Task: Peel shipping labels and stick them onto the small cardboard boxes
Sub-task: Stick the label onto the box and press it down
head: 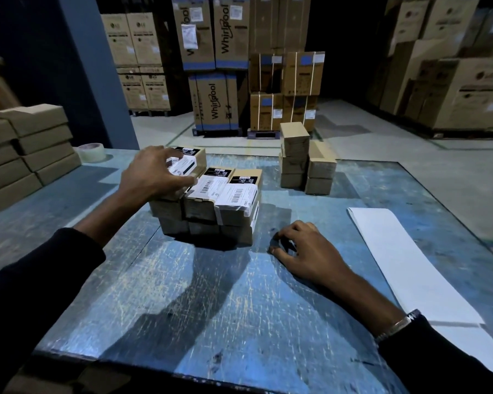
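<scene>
Head view is showing the left hand, fingers spread, pressing a label onto the top box of the labelled stack; right hand is resting loosely curled, empty, on the table. Next is probably fetching a fresh label from the white sheet.

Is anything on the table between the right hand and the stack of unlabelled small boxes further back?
Nothing visible. The right hand rests on bare table, and the stretch up to the unlabelled boxes looks clear. The labelled stack sits off to its left, the white label sheet to its right.
</scene>
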A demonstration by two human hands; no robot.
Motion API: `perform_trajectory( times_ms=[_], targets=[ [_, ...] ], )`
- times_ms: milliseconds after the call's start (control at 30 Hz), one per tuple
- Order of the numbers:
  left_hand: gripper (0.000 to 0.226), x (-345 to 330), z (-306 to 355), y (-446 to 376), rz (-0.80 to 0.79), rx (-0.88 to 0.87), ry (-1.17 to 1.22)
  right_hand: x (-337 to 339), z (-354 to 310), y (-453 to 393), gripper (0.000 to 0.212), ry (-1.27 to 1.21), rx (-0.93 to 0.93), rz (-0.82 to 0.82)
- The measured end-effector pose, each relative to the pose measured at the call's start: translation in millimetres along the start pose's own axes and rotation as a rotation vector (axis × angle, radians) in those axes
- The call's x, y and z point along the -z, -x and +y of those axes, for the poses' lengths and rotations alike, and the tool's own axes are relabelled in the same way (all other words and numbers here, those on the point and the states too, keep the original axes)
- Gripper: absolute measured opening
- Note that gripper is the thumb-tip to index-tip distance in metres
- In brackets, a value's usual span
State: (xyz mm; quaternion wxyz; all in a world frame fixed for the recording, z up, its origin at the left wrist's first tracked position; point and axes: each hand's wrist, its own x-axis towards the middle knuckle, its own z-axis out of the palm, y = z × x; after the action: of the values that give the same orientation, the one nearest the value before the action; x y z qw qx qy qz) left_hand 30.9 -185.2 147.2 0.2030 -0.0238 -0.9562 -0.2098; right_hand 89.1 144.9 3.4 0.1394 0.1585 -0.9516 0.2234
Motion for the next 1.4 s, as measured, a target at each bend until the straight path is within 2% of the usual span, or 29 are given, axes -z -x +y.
perform_trajectory(
  times_ms=[100,200,267,333,433,533,600,700,767,900,1033,1167,1333,1400],
  targets=[
    [0.069,0.9,13.7,9.4,0.114,-0.082,-0.006,0.5,-0.3,-0.5,0.031,-0.022,-0.007,0.0],
    [0.035,-8.0,45.9,28.6,0.231,-0.203,0.085,2.3,0.4,-1.2,0.031,-0.07,-0.028,0.003],
    [0.018,-20.7,75.2,51.8,0.253,-0.347,0.192,5.7,0.9,-2.9,0.031,-0.18,-0.059,0.03],
    [0.014,-41.8,102.5,78.7,0.205,-0.486,0.271,13.3,2.8,-7.0,0.023,-0.307,-0.143,0.085],
    [0.026,-87.3,127.7,115.5,-0.005,-0.592,0.285,30.0,13.2,-20.9,0.007,-0.459,-0.311,0.167],
    [0.032,-138.9,124.1,134.2,-0.16,-0.585,0.18,55.2,33.8,-38.1,0.004,-0.557,-0.436,0.277],
    [0.052,-161.5,112.6,136.0,-0.237,-0.548,0.14,72.9,49.7,-51.9,0.006,-0.494,-0.47,0.328],
    [0.071,-172.4,102.1,133.7,-0.304,-0.467,0.149,89.6,68.9,-71.5,0.025,-0.304,-0.453,0.369],
    [0.068,-172.1,102.7,132.4,-0.301,-0.487,0.123,92.6,77.8,-86.7,0.043,-0.204,-0.43,0.361],
    [0.05,-175.0,98.5,122.6,-0.302,-0.471,0.12,93.6,93.4,-125.1,0.077,-0.056,-0.418,0.31],
    [0.061,-182.5,91.0,120.2,-0.281,-0.415,0.106,79.8,96.7,-156.2,0.098,-0.162,-0.432,0.227],
    [0.063,-185.0,88.0,117.5,-0.271,-0.438,0.112,63.3,102.8,-169.2,0.092,-0.162,-0.42,0.29],
    [0.038,-173.6,94.3,119.3,-0.249,-0.532,0.174,65.9,98.3,-162.9,0.065,-0.206,-0.462,0.455],
    [0.035,-168.8,98.9,122.9,-0.295,-0.602,0.22,73.3,94.5,-152.2,0.064,-0.266,-0.484,0.51]
  ],
)
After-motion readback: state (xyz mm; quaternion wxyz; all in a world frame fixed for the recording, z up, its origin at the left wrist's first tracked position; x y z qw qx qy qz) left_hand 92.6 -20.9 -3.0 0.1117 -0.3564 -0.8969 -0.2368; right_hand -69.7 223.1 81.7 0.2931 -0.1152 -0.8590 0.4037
